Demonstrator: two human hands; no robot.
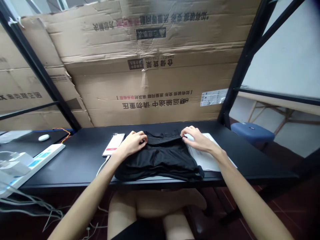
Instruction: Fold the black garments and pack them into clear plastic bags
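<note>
A black garment [160,156] lies bunched on the black table [75,160] in front of me. My left hand [133,141] pinches the garment's far left edge, fingers curled on the cloth. Over on the far right edge, my right hand [196,138] grips the cloth in the same way. A white sheet or bag [212,160] lies under the garment's right side. A phone [113,144] with a white cable rests just left of my left hand.
A white power strip [37,161] with plugs and cables sits at the left, with a white mouse [43,137] behind it. Big cardboard boxes [155,66] stand behind the table within a black metal frame. A blue stool [251,131] is at the right.
</note>
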